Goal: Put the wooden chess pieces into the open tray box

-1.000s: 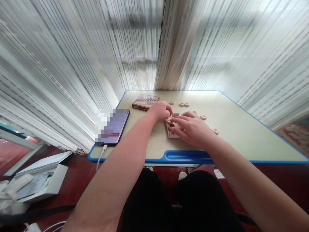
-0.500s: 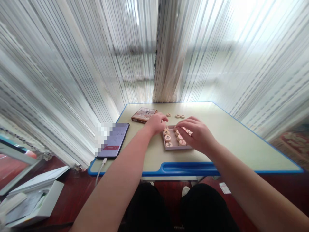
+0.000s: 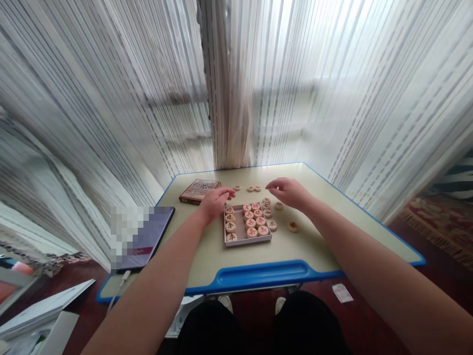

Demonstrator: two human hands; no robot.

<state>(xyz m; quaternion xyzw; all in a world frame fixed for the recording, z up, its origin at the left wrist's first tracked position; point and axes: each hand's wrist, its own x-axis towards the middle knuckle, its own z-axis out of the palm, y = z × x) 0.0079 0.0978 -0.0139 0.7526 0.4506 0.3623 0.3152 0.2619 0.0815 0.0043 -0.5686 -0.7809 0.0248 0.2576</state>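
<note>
A shallow open box (image 3: 244, 242) holds xiangqi pieces: a column of black-marked pieces (image 3: 230, 227) along its left side and two columns of red-marked pieces (image 3: 252, 232) on the right. A bare strip lies between them. My left hand (image 3: 218, 201) is at the box's back left corner, fingers loosely bent and apart, with no piece visible in it. Beyond the box's right side, my right hand (image 3: 288, 190) hovers above the table with fingers stretched leftward; no piece shows in it. Several black-marked pieces (image 3: 272, 225) lie along the box's right edge, and another piece (image 3: 293, 227) sits farther right.
Loose pieces (image 3: 251, 189) lie behind the box. A printed brown box lid (image 3: 197, 191) is left of my left hand. A phone (image 3: 151, 241) with a plugged cable (image 3: 123, 280) lies at the table's left edge. A blue tray groove (image 3: 262, 274) runs along the front.
My right hand has lifted away from the box toward the right, uncovering the red-marked pieces and the loose ones beside it. My left hand stays by the back left corner. The view has shifted.
</note>
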